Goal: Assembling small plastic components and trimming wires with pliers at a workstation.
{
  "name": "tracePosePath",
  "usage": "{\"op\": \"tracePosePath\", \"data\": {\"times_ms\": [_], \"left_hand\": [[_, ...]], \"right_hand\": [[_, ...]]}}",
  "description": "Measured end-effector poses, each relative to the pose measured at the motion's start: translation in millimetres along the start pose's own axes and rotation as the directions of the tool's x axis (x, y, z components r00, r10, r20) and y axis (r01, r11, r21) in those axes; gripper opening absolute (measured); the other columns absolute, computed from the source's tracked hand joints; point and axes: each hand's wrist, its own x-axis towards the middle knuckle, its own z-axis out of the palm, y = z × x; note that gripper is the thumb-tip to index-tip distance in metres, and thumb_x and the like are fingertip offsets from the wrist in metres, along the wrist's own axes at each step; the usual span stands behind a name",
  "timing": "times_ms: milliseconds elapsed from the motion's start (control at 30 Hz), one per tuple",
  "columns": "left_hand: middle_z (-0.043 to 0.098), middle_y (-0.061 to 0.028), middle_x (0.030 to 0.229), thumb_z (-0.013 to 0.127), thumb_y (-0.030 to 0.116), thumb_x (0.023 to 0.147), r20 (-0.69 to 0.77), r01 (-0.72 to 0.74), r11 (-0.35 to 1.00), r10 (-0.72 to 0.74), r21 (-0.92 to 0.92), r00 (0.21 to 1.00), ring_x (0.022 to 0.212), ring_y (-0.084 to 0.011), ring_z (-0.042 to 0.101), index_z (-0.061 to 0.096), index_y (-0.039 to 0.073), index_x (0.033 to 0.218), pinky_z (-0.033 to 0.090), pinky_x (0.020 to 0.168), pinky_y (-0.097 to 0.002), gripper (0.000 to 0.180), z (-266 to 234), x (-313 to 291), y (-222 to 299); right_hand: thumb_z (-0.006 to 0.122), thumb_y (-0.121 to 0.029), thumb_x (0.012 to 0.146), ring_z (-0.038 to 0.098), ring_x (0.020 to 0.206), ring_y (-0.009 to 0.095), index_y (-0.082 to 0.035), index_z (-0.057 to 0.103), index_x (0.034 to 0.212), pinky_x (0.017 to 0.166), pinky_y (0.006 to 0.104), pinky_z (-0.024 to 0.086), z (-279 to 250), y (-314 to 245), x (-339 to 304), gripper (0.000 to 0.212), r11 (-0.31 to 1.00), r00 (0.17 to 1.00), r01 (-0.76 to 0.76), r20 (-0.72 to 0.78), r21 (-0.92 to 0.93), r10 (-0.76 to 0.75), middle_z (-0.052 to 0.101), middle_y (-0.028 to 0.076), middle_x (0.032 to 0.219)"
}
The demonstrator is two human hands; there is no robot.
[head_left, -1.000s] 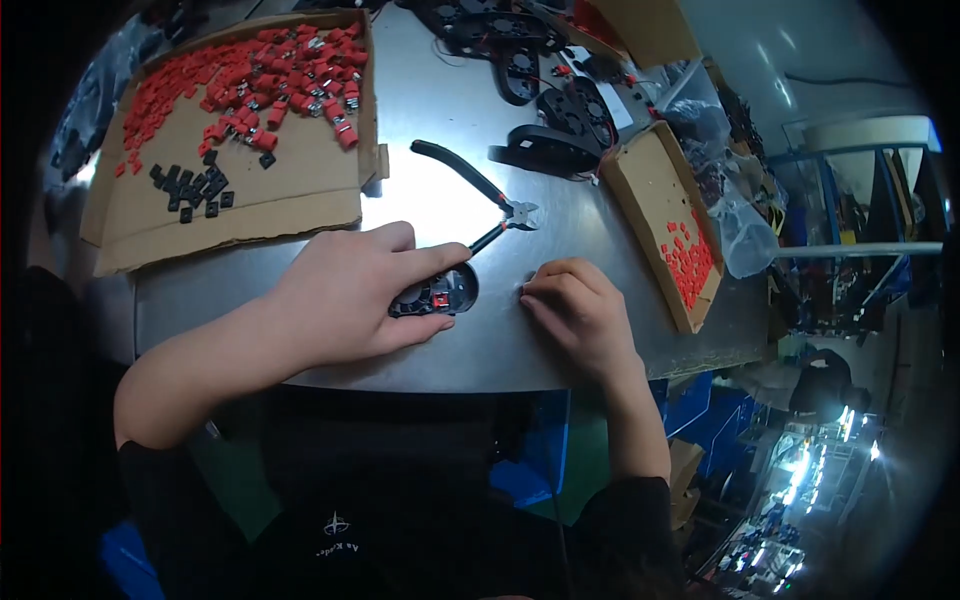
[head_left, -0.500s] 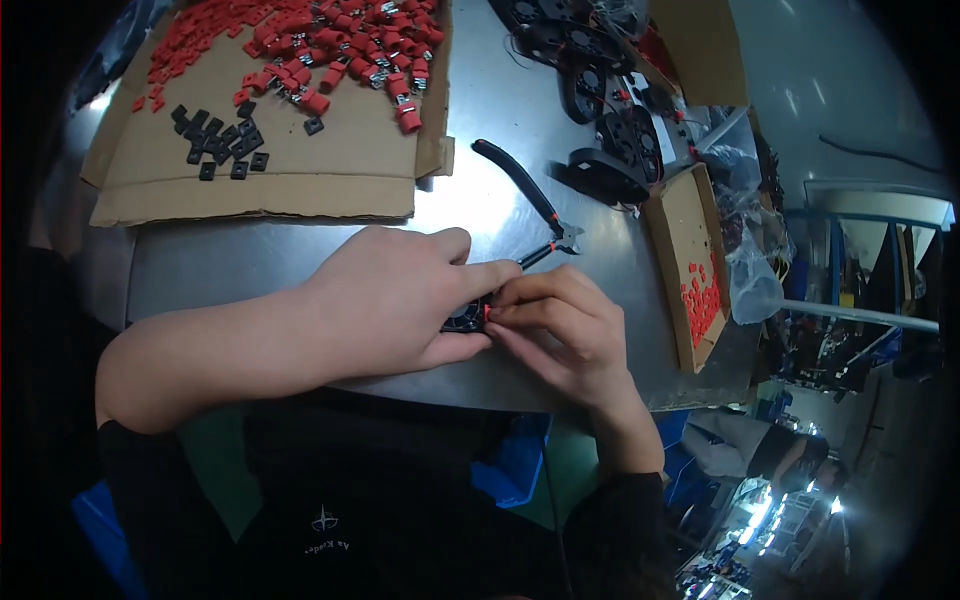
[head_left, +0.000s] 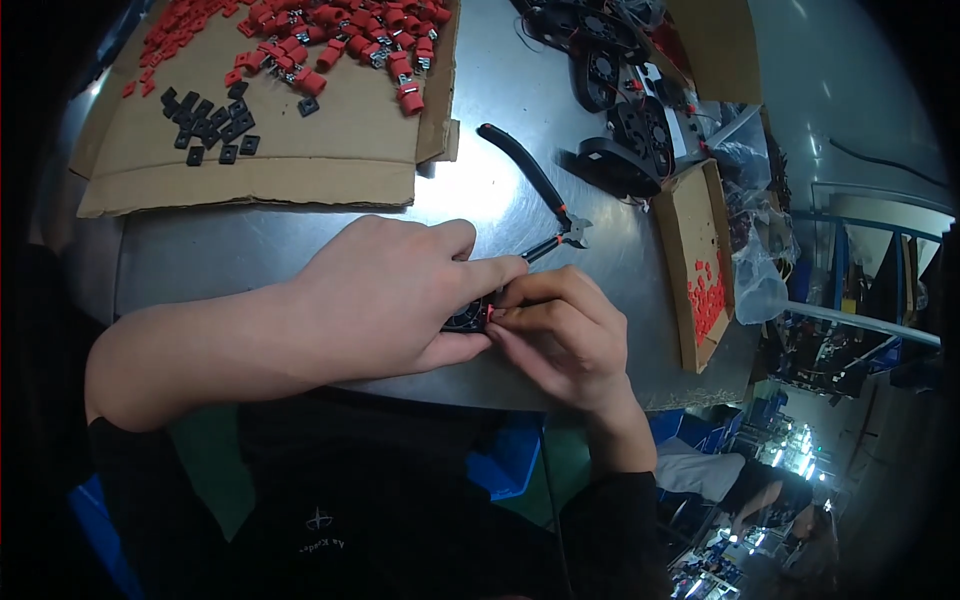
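Note:
My left hand [head_left: 405,290] is closed on a small black fan [head_left: 466,319], its index finger stretched along the top and its thumb at the near edge. Most of the fan is hidden under that hand. On the fan's right side, my right hand [head_left: 575,335] pinches a small red piece [head_left: 491,313] between thumb and fingers, right against the black frame. Just beyond the fingertips lies a pair of diagonal cutters [head_left: 530,172] with black handles, its jaws pointing right and one handle partly behind my hands.
A cardboard tray [head_left: 250,185] at the far left holds red connectors [head_left: 300,50] and small black square pieces [head_left: 215,128]. Several black fan assemblies [head_left: 620,165] are heaped at the far right. Beside them stands a narrow carton [head_left: 690,215] with small red pieces. Another person [head_left: 765,495] is in the background.
The view has shifted slightly, so the tray and cutters appear a little displaced. Both hands keep nearly the same hold on the fan and the red piece.

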Motion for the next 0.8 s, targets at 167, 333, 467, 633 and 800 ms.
{"op": "tracePosePath", "data": {"times_ms": [167,333,467,633,800], "left_hand": [[0.064,-0.0094,0.095,0.077,0.044,0.088,0.021,-0.01,0.999,0.01,0.036,1.0,0.08,-0.0273,0.071,0.063,0.015,0.134,0.057,0.069,-0.0395,0.056,-0.4,1.9,0.4],[0.064,-0.0095,0.094,0.077,0.044,0.088,0.015,-0.012,0.999,0.011,0.033,1.0,0.079,-0.0275,0.071,0.062,0.016,0.134,0.057,0.068,-0.0395,0.056,0.3,0.0,0.3],[0.064,-0.0097,0.094,0.076,0.043,0.089,0.028,-0.006,0.999,0.005,0.042,1.0,0.079,-0.0273,0.071,0.061,0.015,0.135,0.057,0.068,-0.0396,0.056,-2.7,-1.1,1.8],[0.065,-0.0103,0.095,0.076,0.043,0.089,0.033,-0.02,0.999,0.018,0.041,0.999,0.08,-0.0272,0.071,0.061,0.014,0.136,0.057,0.068,-0.039,0.058,-0.7,1.6,1.2],[0.065,-0.0108,0.096,0.077,0.044,0.089,0.026,-0.004,0.999,0.003,0.036,1.0,0.08,-0.0276,0.072,0.062,0.014,0.138,0.058,0.068,-0.0387,0.059,-3.7,0.1,2.0]], "right_hand": [[0.085,0.002,0.074,0.068,0.088,0.022,-0.003,0.073,0.091,0.074,0.0313,0.054,-0.5,1.7,-0.5,0.021,1.0,1.0,0.003,0.012,0.026,-0.003,0.071,0.01,0.099],[0.084,0.002,0.075,0.068,0.088,0.022,-0.003,0.072,0.09,0.074,0.031,0.054,1.6,3.0,-2.0,0.02,0.999,1.0,0.002,0.011,0.034,-0.002,0.071,0.01,0.099],[0.085,0.001,0.075,0.068,0.088,0.022,-0.004,0.073,0.09,0.074,0.0308,0.053,0.8,1.5,-1.1,0.02,0.999,1.0,-0.003,0.01,0.052,0.002,0.071,0.01,0.099],[0.083,-0.002,0.076,0.066,0.086,0.021,-0.004,0.075,0.093,0.073,0.0307,0.052,-2.2,3.0,-2.7,0.019,0.999,0.999,0.018,0.049,0.033,-0.02,0.071,0.01,0.099],[0.077,-0.009,0.083,0.061,0.076,0.018,-0.003,0.077,0.107,0.066,0.0296,0.046,-4.3,-14.3,-13.2,0.024,0.968,0.996,-0.076,0.028,-0.241,0.085,0.068,0.007,0.091]]}}
